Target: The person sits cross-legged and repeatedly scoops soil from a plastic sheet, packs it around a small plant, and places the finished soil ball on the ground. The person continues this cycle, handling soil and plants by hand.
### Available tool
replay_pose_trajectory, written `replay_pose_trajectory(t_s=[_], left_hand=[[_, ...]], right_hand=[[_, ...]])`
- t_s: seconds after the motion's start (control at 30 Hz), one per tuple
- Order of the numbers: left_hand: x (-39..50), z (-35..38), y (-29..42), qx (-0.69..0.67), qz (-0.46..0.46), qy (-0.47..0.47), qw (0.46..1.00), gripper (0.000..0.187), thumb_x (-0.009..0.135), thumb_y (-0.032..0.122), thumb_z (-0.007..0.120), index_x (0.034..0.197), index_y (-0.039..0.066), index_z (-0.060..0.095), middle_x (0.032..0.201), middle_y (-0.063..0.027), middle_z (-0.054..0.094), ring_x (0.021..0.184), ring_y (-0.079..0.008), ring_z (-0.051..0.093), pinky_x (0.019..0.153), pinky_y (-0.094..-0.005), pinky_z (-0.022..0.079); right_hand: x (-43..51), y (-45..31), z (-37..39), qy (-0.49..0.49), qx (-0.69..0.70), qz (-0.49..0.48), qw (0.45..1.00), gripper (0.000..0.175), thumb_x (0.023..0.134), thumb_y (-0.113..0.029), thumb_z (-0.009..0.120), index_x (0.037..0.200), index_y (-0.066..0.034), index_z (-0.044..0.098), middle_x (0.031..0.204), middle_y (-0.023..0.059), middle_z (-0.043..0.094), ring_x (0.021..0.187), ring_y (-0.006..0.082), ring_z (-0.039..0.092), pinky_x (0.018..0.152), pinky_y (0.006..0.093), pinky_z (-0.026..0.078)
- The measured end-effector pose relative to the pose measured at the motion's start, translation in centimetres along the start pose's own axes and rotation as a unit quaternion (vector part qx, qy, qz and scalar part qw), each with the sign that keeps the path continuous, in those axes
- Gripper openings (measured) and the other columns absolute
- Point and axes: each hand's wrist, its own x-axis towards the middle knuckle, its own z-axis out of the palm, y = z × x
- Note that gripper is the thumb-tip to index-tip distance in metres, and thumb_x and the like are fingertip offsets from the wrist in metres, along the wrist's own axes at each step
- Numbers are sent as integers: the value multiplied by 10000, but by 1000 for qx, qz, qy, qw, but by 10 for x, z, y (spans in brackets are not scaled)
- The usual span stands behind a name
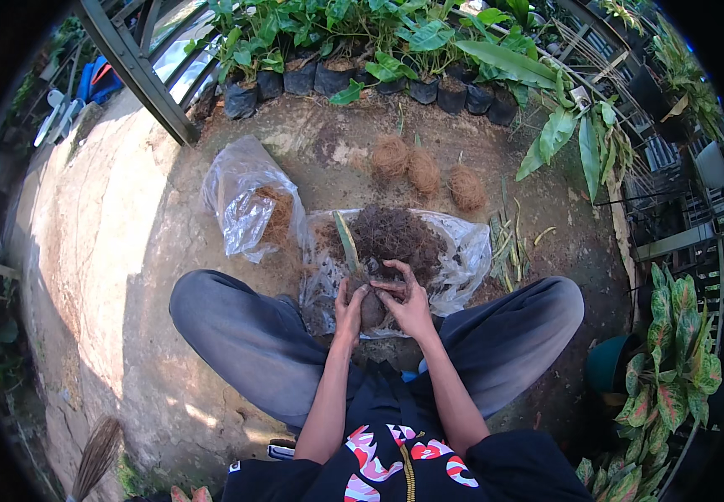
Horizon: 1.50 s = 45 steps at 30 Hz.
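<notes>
A ball of dark soil sits between my hands, with a green, yellow-edged leaf cutting standing up from its top. My left hand holds the ball from its left side, the thumb near the leaf's base. On the other side, my right hand has its fingers spread, with thumb and a fingertip at the ball's upper part. Beneath them lies a clear plastic sheet, bearing a heap of dark, fibrous potting soil just beyond my hands.
A clear plastic bag of brown coir fibre lies at the left. Beyond the sheet rest three fibre-wrapped balls. Cut leaf strips are scattered at the right. Black plant bags line the back. A broom lies lower left.
</notes>
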Motion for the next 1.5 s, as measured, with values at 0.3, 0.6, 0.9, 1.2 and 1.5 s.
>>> replay_pose_trajectory(t_s=[0.3, 0.6, 0.9, 1.2, 1.5], left_hand=[[-1, 2, -1, -60, -34, 18, 997, 634, 894, 212, 596, 1429, -1, 330, 1348, -151, 469, 1187, -221, 505, 973, -323, 430], [7, -6, -9, 99, -5, 43, 994, 574, 927, 295, 548, 1389, -9, 394, 1346, -161, 489, 1204, -253, 502, 1023, -346, 376], [-19, 12, 14, 402, 82, -56, 910, 509, 1016, 407, 252, 1393, 85, 369, 1353, -256, 470, 1285, -410, 415, 1028, -454, 358], [-18, 30, 2, 466, 236, 41, 852, 415, 995, 314, 357, 1336, 101, 464, 1236, -220, 428, 1170, -399, 415, 1015, -459, 324], [-20, 25, -4, 489, 223, 33, 843, 416, 994, 323, 367, 1338, 110, 464, 1288, -223, 395, 1196, -395, 391, 1037, -462, 303]], right_hand=[[6, 3, -10, 76, 74, 40, 994, 496, 814, 44, 629, 1262, -102, 474, 988, 142, 694, 959, 166, 658, 863, 326, 508], [-2, 1, -3, -32, -121, -26, 992, 520, 812, -23, 560, 1321, -90, 474, 1161, 166, 615, 1061, 260, 629, 921, 380, 479], [12, 54, 12, 54, -23, 121, 991, 536, 868, -255, 679, 1303, -18, 473, 1113, 154, 635, 1068, 231, 609, 899, 333, 478], [9, 63, 9, 1, 474, 350, 808, 394, 858, -390, 688, 1085, -72, 643, 984, 59, 672, 913, 177, 646, 807, 351, 523], [8, 74, 16, 81, 390, 337, 853, 241, 865, -201, 645, 1042, -40, 615, 978, 105, 650, 853, 196, 652, 699, 349, 542]])
